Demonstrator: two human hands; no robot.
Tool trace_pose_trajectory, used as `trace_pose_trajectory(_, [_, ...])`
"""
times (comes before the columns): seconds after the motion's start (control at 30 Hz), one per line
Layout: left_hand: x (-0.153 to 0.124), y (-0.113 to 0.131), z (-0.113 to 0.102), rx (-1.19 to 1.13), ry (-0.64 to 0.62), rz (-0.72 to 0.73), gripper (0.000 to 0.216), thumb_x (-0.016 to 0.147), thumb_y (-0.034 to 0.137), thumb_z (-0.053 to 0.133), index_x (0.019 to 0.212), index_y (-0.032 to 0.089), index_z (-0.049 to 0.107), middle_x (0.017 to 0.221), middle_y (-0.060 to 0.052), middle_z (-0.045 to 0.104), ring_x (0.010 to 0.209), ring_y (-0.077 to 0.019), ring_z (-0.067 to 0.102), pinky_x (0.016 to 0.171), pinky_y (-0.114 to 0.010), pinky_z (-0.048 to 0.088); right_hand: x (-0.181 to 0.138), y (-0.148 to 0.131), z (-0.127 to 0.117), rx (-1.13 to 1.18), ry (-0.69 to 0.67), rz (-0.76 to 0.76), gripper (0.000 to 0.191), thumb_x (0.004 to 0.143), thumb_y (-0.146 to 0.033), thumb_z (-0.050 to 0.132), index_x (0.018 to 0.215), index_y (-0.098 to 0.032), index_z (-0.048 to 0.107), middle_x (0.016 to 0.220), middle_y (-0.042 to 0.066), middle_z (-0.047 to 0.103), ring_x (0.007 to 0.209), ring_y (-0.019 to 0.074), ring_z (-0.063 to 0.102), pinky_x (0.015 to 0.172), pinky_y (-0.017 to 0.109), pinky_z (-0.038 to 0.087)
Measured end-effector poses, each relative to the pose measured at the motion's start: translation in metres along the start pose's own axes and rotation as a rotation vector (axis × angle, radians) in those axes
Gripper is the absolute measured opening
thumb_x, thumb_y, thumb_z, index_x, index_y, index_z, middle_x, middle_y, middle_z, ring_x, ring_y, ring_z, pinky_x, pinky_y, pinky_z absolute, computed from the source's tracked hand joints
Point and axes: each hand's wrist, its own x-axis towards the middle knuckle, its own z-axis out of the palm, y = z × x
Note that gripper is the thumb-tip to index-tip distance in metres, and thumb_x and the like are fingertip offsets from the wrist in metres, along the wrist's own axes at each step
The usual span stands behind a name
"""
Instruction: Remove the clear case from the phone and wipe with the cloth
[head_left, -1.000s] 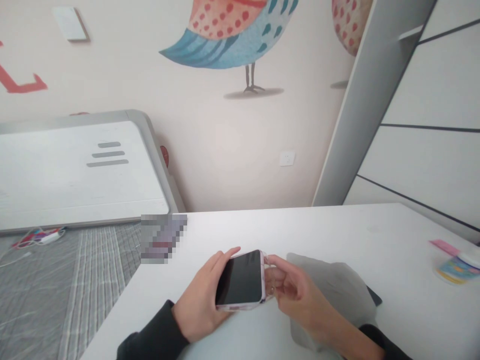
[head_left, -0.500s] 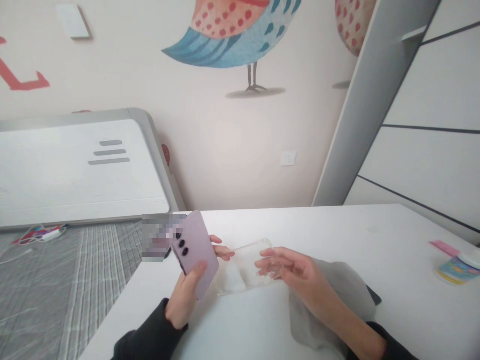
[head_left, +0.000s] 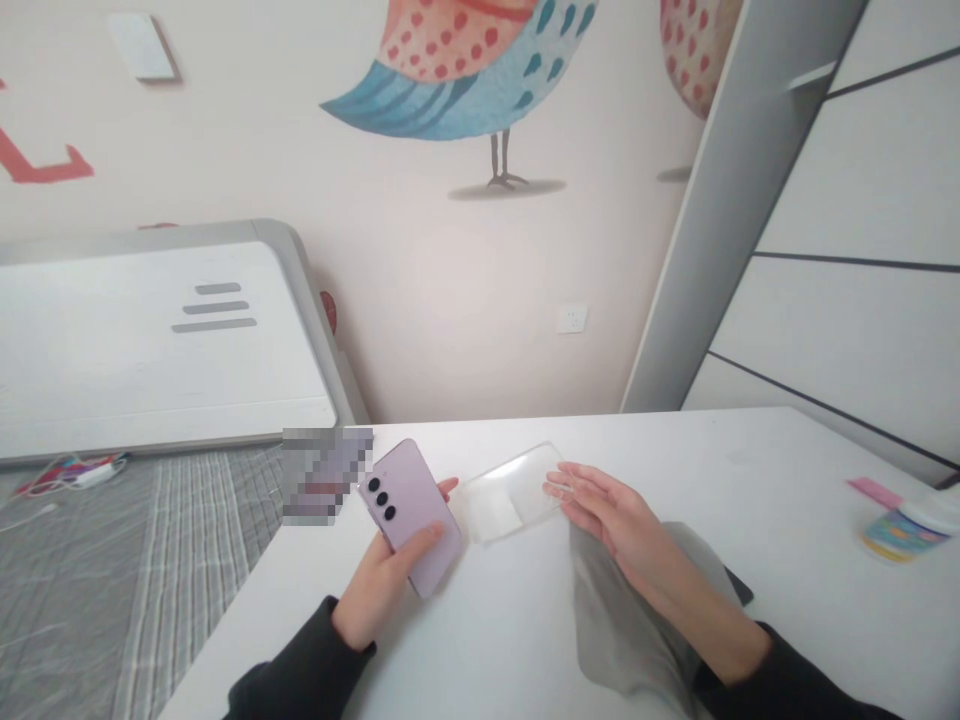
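My left hand (head_left: 390,580) grips a lilac phone (head_left: 412,505) with its back and three camera lenses facing up, just above the white table (head_left: 510,640). A clear phone case (head_left: 514,490) lies on the table to the phone's right. The fingertips of my right hand (head_left: 611,510) rest at the case's right end, fingers stretched out and apart. A grey cloth (head_left: 637,610) lies under my right forearm.
A small colourful container (head_left: 904,525) and a pink strip (head_left: 874,490) sit at the table's right edge. A bed with a grey striped cover (head_left: 112,570) and white headboard (head_left: 150,340) stands left. A wall with a bird picture is behind; white cabinet panels stand at right.
The phone came out of its clear case and was turned back-up in my left hand. My right hand carried the case away and set it on the table, fingers opening.
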Motion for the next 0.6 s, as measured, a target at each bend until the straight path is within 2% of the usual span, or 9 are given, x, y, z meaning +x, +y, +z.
trace_pose_trajectory(0.07, [0.0, 0.002, 0.001, 0.019, 0.004, -0.025, 0.088, 0.067, 0.074, 0.085, 0.134, 0.02, 0.065, 0.146, -0.016, 0.064, 0.142, -0.0398, 0.053, 0.123, -0.053, 0.038, 0.002, 0.002, -0.003, -0.002, 0.015, -0.021, 0.05, 0.078, -0.057, 0.083, 0.113, -0.023, 0.071, 0.13, 0.014, 0.073, 0.132, 0.0348, 0.064, 0.118, 0.052, 0.048])
trace_pose_trajectory(0.13, [0.0, 0.004, 0.002, 0.017, -0.008, -0.03, 0.092, 0.068, 0.074, 0.085, 0.137, 0.018, 0.061, 0.131, -0.017, 0.072, 0.129, -0.0391, 0.064, 0.113, -0.053, 0.048, 0.005, 0.005, -0.007, -0.008, 0.025, -0.046, 0.046, 0.079, -0.052, 0.081, 0.115, -0.025, 0.071, 0.135, 0.012, 0.071, 0.136, 0.0343, 0.061, 0.12, 0.051, 0.045])
trace_pose_trajectory(0.23, [-0.001, 0.009, 0.004, 0.021, -0.047, -0.055, 0.08, 0.07, 0.07, 0.086, 0.125, 0.017, 0.063, 0.118, -0.017, 0.076, 0.112, -0.037, 0.073, 0.098, -0.049, 0.059, 0.012, 0.013, -0.014, -0.039, 0.05, -0.079, 0.049, 0.078, -0.044, 0.079, 0.124, -0.029, 0.07, 0.15, 0.01, 0.061, 0.144, 0.0323, 0.052, 0.126, 0.05, 0.038])
trace_pose_trajectory(0.3, [-0.003, 0.011, 0.004, 0.045, -0.08, -0.064, 0.073, 0.07, 0.068, 0.087, 0.117, 0.017, 0.063, 0.117, -0.017, 0.076, 0.109, -0.0361, 0.074, 0.092, -0.047, 0.061, 0.016, 0.02, -0.018, -0.077, 0.076, -0.1, 0.056, 0.076, -0.041, 0.077, 0.13, -0.03, 0.068, 0.158, 0.008, 0.053, 0.149, 0.0311, 0.046, 0.128, 0.05, 0.032])
trace_pose_trajectory(0.4, [-0.004, 0.012, 0.004, 0.074, -0.16, -0.082, 0.076, 0.071, 0.065, 0.088, 0.121, 0.018, 0.056, 0.11, -0.015, 0.077, 0.103, -0.0331, 0.075, 0.087, -0.045, 0.061, 0.019, 0.026, -0.021, -0.145, 0.084, -0.14, 0.063, 0.077, -0.037, 0.075, 0.139, -0.03, 0.065, 0.16, 0.005, 0.051, 0.152, 0.0295, 0.042, 0.129, 0.051, 0.03])
trace_pose_trajectory(0.5, [-0.005, 0.012, 0.005, 0.095, -0.264, -0.168, 0.081, 0.07, 0.063, 0.088, 0.127, 0.019, 0.05, 0.1, -0.01, 0.077, 0.092, -0.0293, 0.076, 0.079, -0.041, 0.061, 0.018, 0.025, -0.022, -0.221, 0.069, -0.174, 0.06, 0.079, -0.032, 0.073, 0.138, -0.031, 0.066, 0.156, 0.004, 0.055, 0.151, 0.0281, 0.044, 0.13, 0.05, 0.029])
trace_pose_trajectory(0.6, [-0.007, 0.013, 0.008, 0.221, -0.357, -0.207, 0.064, 0.078, 0.061, 0.079, 0.12, 0.02, 0.055, 0.098, -0.007, 0.075, 0.085, -0.0274, 0.075, 0.074, -0.039, 0.06, 0.017, 0.022, -0.024, -0.299, 0.087, -0.202, 0.054, 0.081, -0.032, 0.071, 0.135, -0.032, 0.068, 0.156, 0.002, 0.055, 0.152, 0.0269, 0.043, 0.132, 0.05, 0.023])
